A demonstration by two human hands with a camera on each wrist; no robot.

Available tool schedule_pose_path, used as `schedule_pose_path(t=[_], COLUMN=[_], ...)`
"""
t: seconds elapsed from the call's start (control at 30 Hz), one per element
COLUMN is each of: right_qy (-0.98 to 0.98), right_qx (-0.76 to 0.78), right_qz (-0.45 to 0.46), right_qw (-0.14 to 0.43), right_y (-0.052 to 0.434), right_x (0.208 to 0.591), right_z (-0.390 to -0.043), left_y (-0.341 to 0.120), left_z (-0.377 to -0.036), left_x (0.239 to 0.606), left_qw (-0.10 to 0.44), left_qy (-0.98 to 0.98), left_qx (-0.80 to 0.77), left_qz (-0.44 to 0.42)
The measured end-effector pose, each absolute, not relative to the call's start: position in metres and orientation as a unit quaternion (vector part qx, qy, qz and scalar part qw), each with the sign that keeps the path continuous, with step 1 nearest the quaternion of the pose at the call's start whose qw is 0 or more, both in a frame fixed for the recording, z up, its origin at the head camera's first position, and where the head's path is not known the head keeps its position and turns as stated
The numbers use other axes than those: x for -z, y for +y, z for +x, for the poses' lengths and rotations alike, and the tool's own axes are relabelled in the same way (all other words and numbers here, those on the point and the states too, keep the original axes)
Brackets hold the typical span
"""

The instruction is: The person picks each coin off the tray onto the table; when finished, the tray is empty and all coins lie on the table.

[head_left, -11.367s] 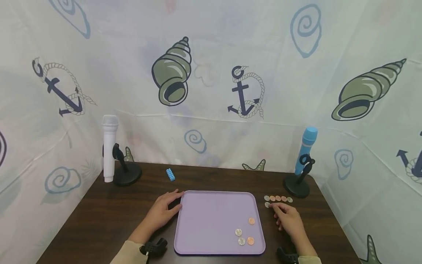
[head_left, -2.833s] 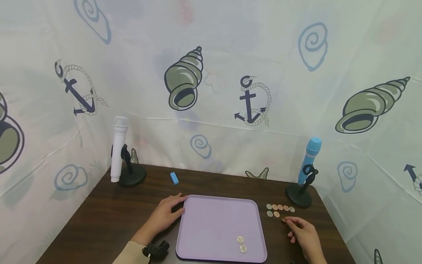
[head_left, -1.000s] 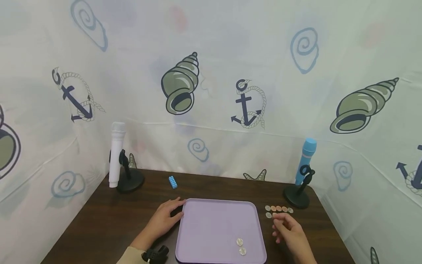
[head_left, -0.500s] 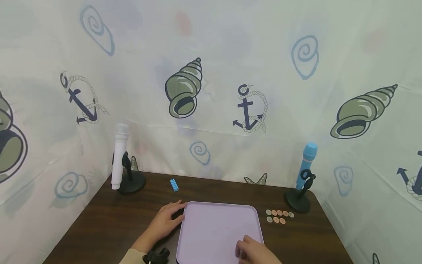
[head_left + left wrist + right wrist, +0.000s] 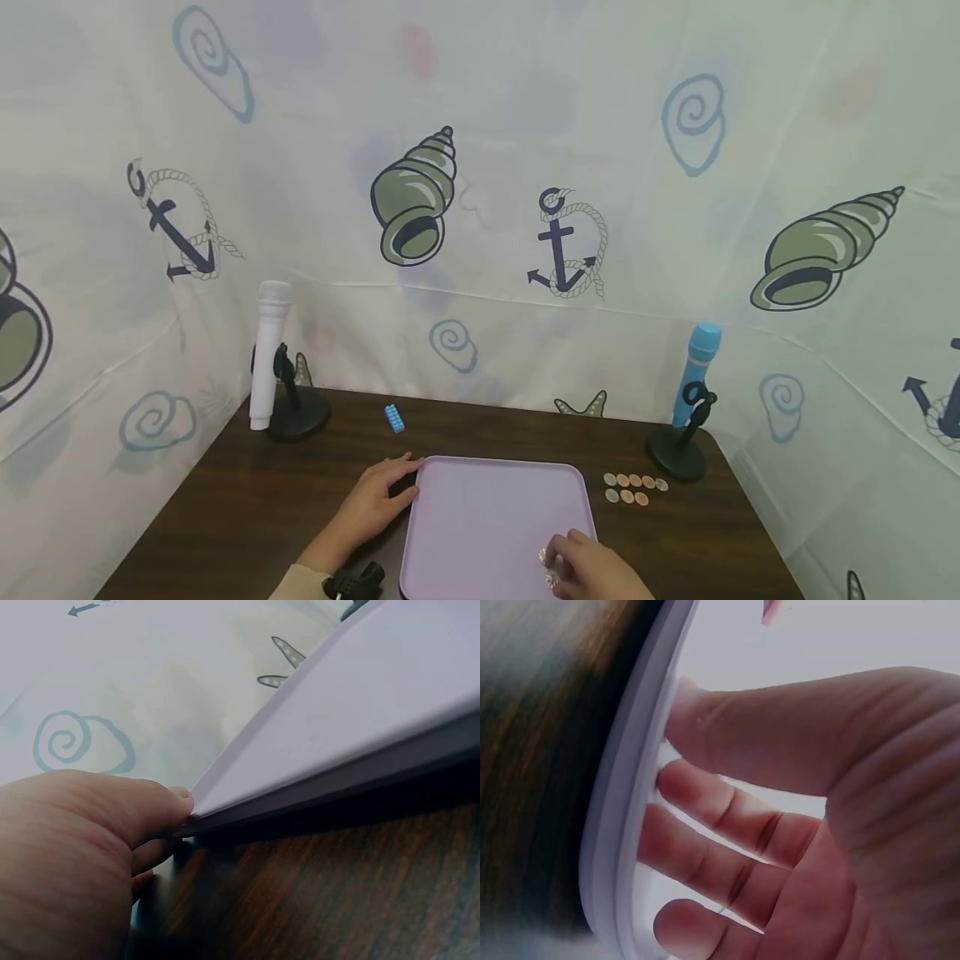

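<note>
A lilac tray [image 5: 487, 508] lies on the dark wooden table. My left hand [image 5: 375, 500] rests beside its far left corner, fingertips and thumb touching the rim; the left wrist view shows the thumb [image 5: 161, 806] against the tray's edge. Inside the tray, my right hand [image 5: 592, 568] reaches down with bent fingers over two silvery coins. One coin [image 5: 543, 556] shows at its fingertips, and the nearer coin [image 5: 552, 578] is partly covered. In the right wrist view, the thumb [image 5: 765, 735] and fingers stand apart along the tray's wall, with no coin visible there.
Right of the tray lie two rows of copper and silver coins: a far row [image 5: 635, 481] of several and a near row [image 5: 627, 497] of three. A white microphone [image 5: 268, 354] and a blue microphone [image 5: 696, 367] stand on black stands. A blue toy brick [image 5: 394, 418] lies behind.
Copper coins have gone from the tray; the near row has grown from one coin to three. My right hand has moved from the rows back into the tray. My left hand stays put.
</note>
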State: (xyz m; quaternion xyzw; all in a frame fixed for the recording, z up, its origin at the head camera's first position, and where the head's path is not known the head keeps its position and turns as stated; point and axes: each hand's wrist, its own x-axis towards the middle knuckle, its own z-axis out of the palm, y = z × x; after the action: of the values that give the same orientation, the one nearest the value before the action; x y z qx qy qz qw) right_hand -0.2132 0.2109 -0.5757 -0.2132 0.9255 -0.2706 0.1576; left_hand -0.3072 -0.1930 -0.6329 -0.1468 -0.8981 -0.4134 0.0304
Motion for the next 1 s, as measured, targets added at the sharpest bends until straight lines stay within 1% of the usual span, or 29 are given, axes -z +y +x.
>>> schedule_pose_path(t=[0.17,0.23,0.3,0.47,0.53,0.73,0.83,1.0], right_qy=[0.917,0.917,0.920,0.924,0.921,0.918,0.916,0.929], right_qx=[0.290,0.289,0.280,0.283,0.294,0.310,0.322,0.307], right_qz=[-0.222,-0.229,-0.240,-0.224,-0.215,-0.206,-0.194,-0.160], right_qw=[0.160,0.153,0.133,0.124,0.136,0.138,0.139,0.126], right_y=[0.210,0.210,0.211,0.211,0.211,0.212,0.211,0.212], right_x=[0.575,0.576,0.579,0.583,0.583,0.588,0.589,0.585], right_z=[-0.213,-0.212,-0.213,-0.215,-0.216,-0.216,-0.216,-0.215], left_y=[-0.194,-0.194,-0.194,-0.195,-0.195,-0.194,-0.195,-0.195], left_z=[-0.305,-0.305,-0.305,-0.305,-0.306,-0.309,-0.308,-0.308], left_x=[0.631,0.630,0.629,0.629,0.630,0.633,0.634,0.634], left_qw=[0.027,0.028,0.031,0.033,0.033,0.025,0.030,0.037], left_qy=[-0.900,-0.899,-0.898,-0.899,-0.899,-0.900,-0.900,-0.900], left_qx=[0.411,0.413,0.414,0.411,0.412,0.412,0.411,0.409], left_qz=[-0.144,-0.145,-0.145,-0.144,-0.144,-0.139,-0.141,-0.149])
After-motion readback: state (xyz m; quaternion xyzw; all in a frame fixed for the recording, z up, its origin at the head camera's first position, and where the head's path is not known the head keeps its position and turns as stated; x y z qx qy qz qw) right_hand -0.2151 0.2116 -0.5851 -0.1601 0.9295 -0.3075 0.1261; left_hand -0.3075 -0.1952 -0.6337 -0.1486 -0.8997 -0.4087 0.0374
